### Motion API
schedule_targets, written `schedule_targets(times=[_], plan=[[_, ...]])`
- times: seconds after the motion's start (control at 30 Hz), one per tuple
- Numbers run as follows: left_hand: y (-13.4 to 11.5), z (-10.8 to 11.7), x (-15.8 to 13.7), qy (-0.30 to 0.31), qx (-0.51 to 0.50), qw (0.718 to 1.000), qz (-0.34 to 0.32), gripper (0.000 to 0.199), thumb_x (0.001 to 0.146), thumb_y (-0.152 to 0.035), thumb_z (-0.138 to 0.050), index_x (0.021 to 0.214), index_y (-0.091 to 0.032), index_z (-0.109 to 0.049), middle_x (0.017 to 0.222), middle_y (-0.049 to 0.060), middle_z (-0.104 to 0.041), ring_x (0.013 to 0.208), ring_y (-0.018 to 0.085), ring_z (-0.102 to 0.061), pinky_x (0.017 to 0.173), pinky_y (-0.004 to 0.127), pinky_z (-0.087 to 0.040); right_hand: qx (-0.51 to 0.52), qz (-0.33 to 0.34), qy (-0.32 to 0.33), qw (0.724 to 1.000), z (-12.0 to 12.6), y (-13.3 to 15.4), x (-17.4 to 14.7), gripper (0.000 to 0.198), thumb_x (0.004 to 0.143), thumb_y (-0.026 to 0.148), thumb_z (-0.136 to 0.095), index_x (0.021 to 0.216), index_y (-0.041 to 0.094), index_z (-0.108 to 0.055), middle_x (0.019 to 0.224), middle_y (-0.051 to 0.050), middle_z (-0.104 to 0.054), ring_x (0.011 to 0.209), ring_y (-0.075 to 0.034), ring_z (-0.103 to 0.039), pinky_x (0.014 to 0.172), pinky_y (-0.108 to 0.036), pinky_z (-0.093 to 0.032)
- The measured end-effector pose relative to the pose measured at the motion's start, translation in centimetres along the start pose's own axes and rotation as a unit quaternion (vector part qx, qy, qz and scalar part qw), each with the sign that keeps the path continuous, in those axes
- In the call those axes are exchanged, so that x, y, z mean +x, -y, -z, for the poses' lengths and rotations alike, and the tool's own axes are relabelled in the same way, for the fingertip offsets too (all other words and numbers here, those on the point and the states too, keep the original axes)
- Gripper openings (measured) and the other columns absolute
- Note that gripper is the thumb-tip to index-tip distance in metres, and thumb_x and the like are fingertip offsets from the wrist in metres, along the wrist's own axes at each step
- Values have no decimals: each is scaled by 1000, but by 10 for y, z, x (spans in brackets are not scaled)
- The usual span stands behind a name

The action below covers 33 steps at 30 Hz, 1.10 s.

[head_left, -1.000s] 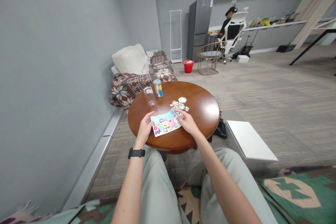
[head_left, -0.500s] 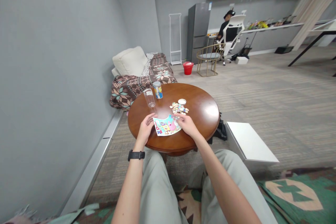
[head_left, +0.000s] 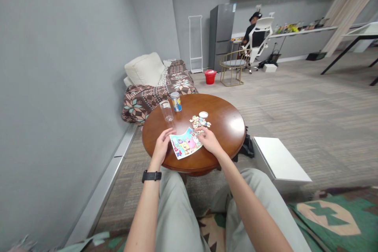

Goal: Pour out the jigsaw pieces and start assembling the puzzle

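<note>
A curved picture sheet (head_left: pixel 184 144) with bright cartoon figures lies over the near part of the round wooden table (head_left: pixel 217 104). My right hand (head_left: pixel 207 141) pinches its right edge between thumb and fingers. At the sheet's left corner is my left hand (head_left: pixel 162 144), fingers stretched out and apart; whether it touches the paper I cannot tell. Just beyond the sheet sits a heap of small jigsaw pieces (head_left: pixel 200 121), with a round white lid (head_left: pixel 203 114) behind it. A clear glass (head_left: pixel 167 111) and a printed can (head_left: pixel 176 102) stand at the table's back left.
To the right of the table is a white box (head_left: pixel 279 157). A sofa with a patterned cover (head_left: pixel 158 96) stands behind on the left, along the wall. Farther back are a red bucket (head_left: pixel 210 77), a gold-framed chair (head_left: pixel 233 65) and a seated person (head_left: pixel 249 31).
The sheet has turned a little, its left lower corner swinging down toward me. My right hand keeps its pinch on the right edge. The whole view has shifted slightly.
</note>
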State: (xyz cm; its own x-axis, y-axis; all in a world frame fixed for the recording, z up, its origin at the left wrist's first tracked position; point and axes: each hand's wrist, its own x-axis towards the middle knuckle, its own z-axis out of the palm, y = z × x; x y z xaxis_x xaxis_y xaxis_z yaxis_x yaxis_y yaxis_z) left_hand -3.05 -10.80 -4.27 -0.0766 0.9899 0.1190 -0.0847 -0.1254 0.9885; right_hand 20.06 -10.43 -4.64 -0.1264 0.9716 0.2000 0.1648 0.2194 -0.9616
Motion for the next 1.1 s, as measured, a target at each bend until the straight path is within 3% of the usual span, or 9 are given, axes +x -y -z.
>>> schedule_targets(times=[0.67,0.9,1.1], plan=[[-8,-3,-2,5,-47,999,17,56,75,-53,-73,113,-13,-65,110,17,-75,105,29,-71,99,45,-50,0,-22,3,1000,-1,0,1,22,76,40,-56,89,23,-54,54,9,-42,52,-13,-40,55,-25,-30],[-6,-3,0,-14,-74,996,40,60,76,-63,-65,111,-14,-67,104,12,-77,99,27,-71,89,38,-52,12,-17,-3,1000,0,2,2,24,81,46,-53,86,24,-47,55,8,-47,51,-13,-39,54,-25,-28],[-4,-3,1,-24,-105,993,47,69,79,-71,-54,111,-12,-68,101,13,-77,99,30,-72,88,42,-54,15,-20,-16,1000,0,0,1,24,86,49,-47,90,25,-43,63,6,-55,50,-13,-40,54,-25,-29]])
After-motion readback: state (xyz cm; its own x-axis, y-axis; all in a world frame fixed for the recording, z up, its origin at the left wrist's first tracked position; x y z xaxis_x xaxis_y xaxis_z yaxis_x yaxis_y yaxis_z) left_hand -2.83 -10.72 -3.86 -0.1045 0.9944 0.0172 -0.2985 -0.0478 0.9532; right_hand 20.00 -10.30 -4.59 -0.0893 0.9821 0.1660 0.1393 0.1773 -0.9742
